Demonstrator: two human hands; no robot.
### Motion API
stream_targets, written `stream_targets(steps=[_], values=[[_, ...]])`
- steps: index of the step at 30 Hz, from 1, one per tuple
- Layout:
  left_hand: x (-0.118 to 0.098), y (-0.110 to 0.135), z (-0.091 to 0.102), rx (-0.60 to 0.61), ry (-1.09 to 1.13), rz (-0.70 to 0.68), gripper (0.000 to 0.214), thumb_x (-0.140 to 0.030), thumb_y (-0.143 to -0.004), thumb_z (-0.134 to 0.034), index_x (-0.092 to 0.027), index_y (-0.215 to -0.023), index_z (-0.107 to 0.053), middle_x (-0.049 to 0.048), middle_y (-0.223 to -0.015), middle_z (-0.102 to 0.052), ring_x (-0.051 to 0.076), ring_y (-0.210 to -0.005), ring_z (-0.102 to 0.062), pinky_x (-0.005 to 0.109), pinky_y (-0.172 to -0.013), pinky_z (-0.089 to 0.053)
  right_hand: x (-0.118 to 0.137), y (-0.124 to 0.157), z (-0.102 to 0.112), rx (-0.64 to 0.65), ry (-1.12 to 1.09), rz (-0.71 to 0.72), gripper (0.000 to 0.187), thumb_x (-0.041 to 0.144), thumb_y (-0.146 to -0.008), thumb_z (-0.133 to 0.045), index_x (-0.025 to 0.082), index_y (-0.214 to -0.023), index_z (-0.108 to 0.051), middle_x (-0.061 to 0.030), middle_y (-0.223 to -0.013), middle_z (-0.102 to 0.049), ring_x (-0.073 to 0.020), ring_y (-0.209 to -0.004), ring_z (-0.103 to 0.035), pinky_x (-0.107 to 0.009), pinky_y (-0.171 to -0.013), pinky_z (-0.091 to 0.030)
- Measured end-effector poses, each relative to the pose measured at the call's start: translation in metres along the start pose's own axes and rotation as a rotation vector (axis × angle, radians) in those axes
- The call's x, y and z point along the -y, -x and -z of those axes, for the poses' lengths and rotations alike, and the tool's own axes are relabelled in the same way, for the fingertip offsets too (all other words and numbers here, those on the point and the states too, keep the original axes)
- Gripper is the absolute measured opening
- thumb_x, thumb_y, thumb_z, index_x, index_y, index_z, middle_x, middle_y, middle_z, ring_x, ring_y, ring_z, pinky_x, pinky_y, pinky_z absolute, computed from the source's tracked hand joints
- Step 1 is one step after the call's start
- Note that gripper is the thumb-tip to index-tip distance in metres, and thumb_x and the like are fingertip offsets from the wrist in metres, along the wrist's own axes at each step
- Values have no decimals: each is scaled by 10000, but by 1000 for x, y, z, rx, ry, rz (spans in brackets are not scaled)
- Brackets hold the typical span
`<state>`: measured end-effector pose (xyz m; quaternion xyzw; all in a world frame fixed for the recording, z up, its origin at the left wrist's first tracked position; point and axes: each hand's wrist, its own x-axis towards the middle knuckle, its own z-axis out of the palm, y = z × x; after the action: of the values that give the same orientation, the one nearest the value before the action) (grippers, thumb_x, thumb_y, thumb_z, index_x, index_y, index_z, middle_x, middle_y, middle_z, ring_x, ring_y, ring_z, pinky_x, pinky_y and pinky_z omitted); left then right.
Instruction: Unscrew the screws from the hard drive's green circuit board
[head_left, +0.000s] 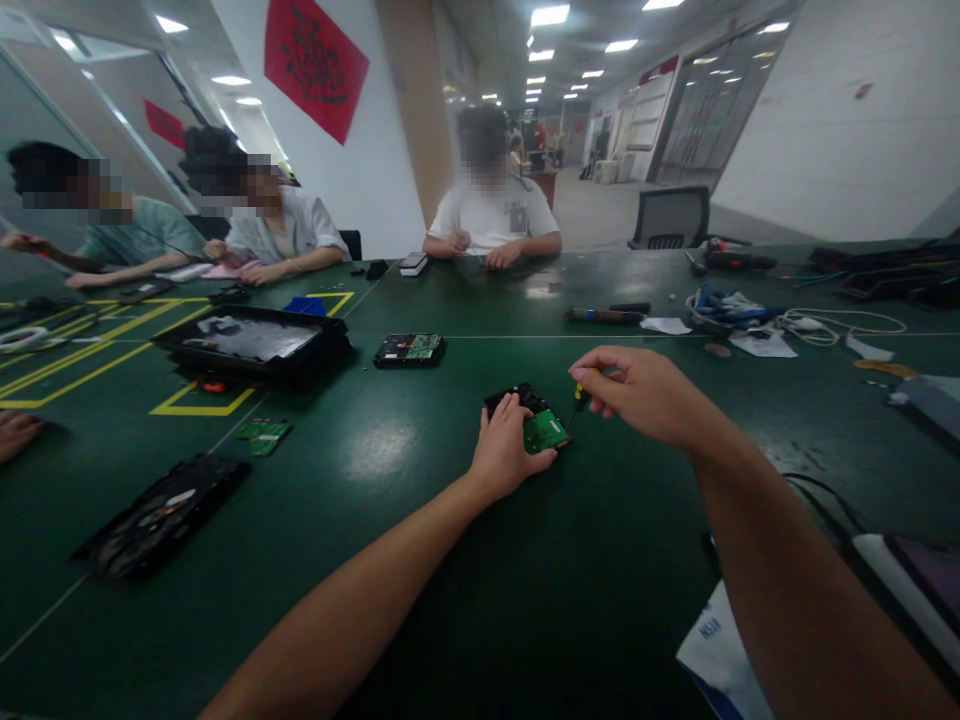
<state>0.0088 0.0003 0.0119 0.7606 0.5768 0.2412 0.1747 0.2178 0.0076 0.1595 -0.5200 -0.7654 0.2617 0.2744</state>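
In the head view a hard drive (547,430), black with a green circuit board on its upper face, lies on the dark green table (420,560). My left hand (508,450) steadies it, fingers over the far side and thumb at the near edge. A screwdriver (580,392) with a yellow and black handle is pinched in my right hand (626,390). Its thin shaft slants down to the right end of the circuit board. Whether the tip sits in a screw is too small to tell.
Another hard drive (409,349) and a black tray (247,340) are farther back left. Loose green circuit boards (264,435) and a black drive casing (165,515) lie left. Cables (817,322) and a power drill (739,258) are at right. Co-workers sit across the table.
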Motion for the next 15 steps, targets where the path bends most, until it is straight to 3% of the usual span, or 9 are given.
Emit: stream_targets(steps=[5, 11, 15], values=[[2, 1, -1, -5, -5, -17, 621, -479, -813, -820, -194, -1312, -584, 205, -1688, -371, 353, -1617, -253, 640, -1309, -129, -2, -2, 1, -46, -41, -58, 247, 398, -912, -697, 186, -1036, -716, -51, -800, -753, -174, -630, -675, -303, -579, -502], [2, 2, -2, -22, -1, -24, 612, -465, -816, -823, -202, -1315, -586, 193, -1688, -374, 351, -1613, -264, 643, -1310, -134, -7, -3, -1, -9, -45, 72, 320, 516, -977, -620, 224, -1000, -749, -43, -847, -746, -177, -692, -633, -307, -608, -475], [3, 1, 0, -12, -2, -24, 622, -456, -811, -830, -204, -1323, -585, 191, -1680, -390, 355, -1610, -270, 644, -1308, -143, -4, -2, -3, -6, -74, 77, 304, 481, -967, -645, 224, -1088, -753, -60, -961, -776, -188, -742, -668, -327, -664, -522]])
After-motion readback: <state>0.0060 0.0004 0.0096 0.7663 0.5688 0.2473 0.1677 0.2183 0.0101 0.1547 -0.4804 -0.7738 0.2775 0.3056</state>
